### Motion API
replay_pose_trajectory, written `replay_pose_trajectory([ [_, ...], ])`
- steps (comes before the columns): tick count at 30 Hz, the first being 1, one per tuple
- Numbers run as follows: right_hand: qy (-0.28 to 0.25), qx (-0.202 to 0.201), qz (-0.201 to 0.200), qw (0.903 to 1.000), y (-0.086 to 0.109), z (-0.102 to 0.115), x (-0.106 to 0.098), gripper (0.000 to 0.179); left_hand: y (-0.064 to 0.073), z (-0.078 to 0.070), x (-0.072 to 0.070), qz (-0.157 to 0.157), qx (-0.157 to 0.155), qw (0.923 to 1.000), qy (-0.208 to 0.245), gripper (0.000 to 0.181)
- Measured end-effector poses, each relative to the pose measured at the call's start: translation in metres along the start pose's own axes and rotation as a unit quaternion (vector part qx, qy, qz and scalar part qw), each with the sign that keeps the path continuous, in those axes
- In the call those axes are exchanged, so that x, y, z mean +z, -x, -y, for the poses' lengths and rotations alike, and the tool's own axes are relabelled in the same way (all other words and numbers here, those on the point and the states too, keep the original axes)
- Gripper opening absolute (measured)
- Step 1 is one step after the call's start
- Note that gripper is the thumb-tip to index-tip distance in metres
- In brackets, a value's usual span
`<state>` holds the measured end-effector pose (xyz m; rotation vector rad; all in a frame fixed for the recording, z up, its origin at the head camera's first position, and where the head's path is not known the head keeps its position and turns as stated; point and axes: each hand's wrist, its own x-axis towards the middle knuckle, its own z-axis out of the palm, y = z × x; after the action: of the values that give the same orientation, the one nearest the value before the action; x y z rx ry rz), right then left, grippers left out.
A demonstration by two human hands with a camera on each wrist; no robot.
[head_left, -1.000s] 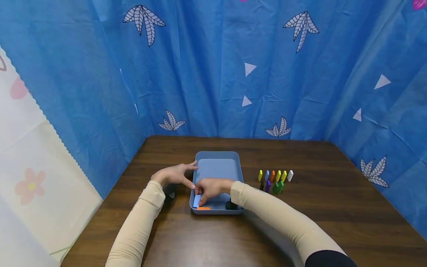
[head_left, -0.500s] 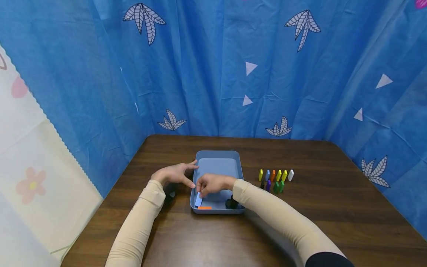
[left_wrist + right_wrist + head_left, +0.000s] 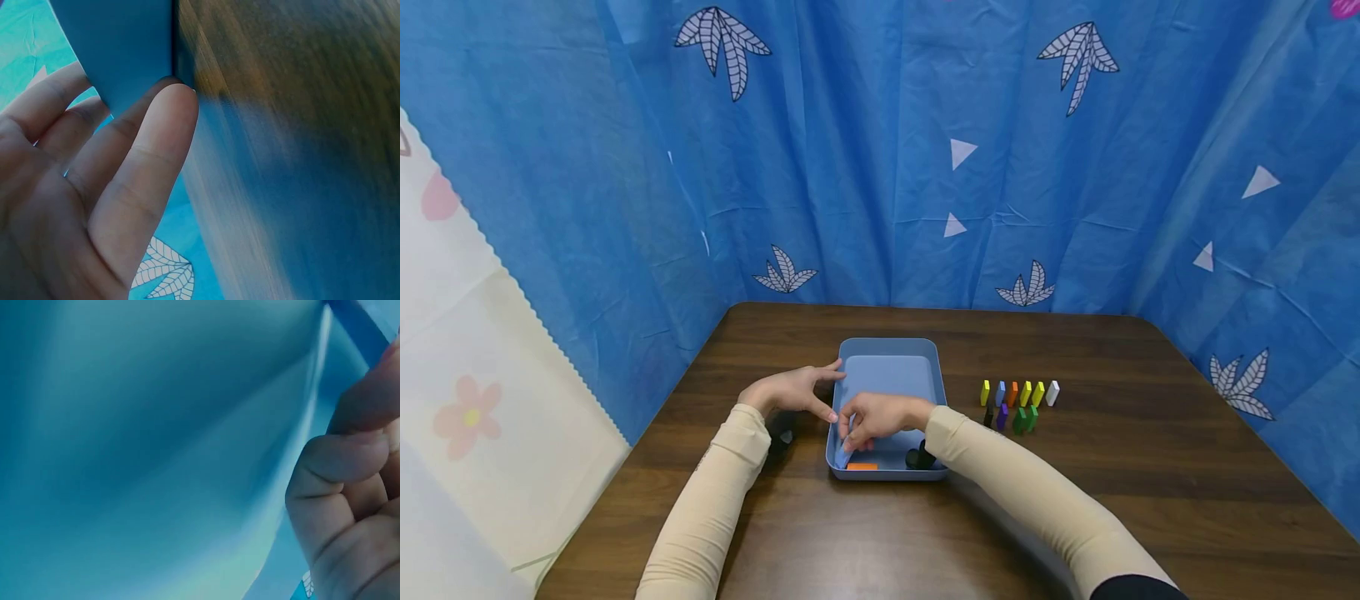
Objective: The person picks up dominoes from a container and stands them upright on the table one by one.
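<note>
In the head view, my right hand is low inside the blue tray at its near left corner. Its thumb and forefinger pinch a light blue domino, mostly hidden by the fingers. Just right of it an orange domino lies along the tray's near wall. My left hand is spread at the tray's left side; in the left wrist view its straight thumb and fingers rest against the tray's outer wall. The right wrist view has curled fingers beside the tray's blue surface, with no domino clearly visible.
Right of the tray, several upright dominoes stand in two rows on the brown table: yellow, blue, orange and a white domino behind, black, purple and a green domino in front. A blue curtain hangs behind.
My right hand has shifted slightly within the tray's near left corner, and the light blue domino has turned and is now more covered by the fingers. My left hand has stayed still.
</note>
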<state>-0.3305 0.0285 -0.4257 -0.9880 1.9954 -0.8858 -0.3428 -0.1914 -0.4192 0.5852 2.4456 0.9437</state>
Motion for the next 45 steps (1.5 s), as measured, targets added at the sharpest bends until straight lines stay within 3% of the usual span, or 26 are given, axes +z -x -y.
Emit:
replay_pose_trajectory([
  [7,0.012,0.003,-0.026,0.9996,0.008,0.002,-0.008,0.006,-0.001,-0.001,-0.001,-0.002,-0.001,1.0,-0.002,0.088],
  [14,0.031,-0.007,-0.024,0.9992,0.018,0.003,-0.015,0.012,-0.001,0.0,0.001,-0.002,-0.009,0.9999,0.003,0.089],
  [24,0.052,-0.04,-0.043,0.9969,0.044,0.024,-0.027,0.019,-0.001,-0.002,-0.002,-0.009,-0.011,0.9999,0.002,0.089],
  [30,0.075,-0.06,-0.078,0.9923,0.06,0.029,-0.03,0.019,0.0,-0.003,-0.001,-0.004,-0.013,0.9999,0.003,0.09],
  [38,0.009,-0.06,-0.125,0.9903,0.083,0.022,-0.037,0.019,-0.001,-0.002,0.0,-0.006,-0.032,0.9995,0.007,0.09],
  [45,-0.008,-0.091,-0.193,0.9769,0.11,0.014,-0.043,0.025,-0.001,-0.002,0.001,-0.004,-0.033,0.9993,0.018,0.091],
])
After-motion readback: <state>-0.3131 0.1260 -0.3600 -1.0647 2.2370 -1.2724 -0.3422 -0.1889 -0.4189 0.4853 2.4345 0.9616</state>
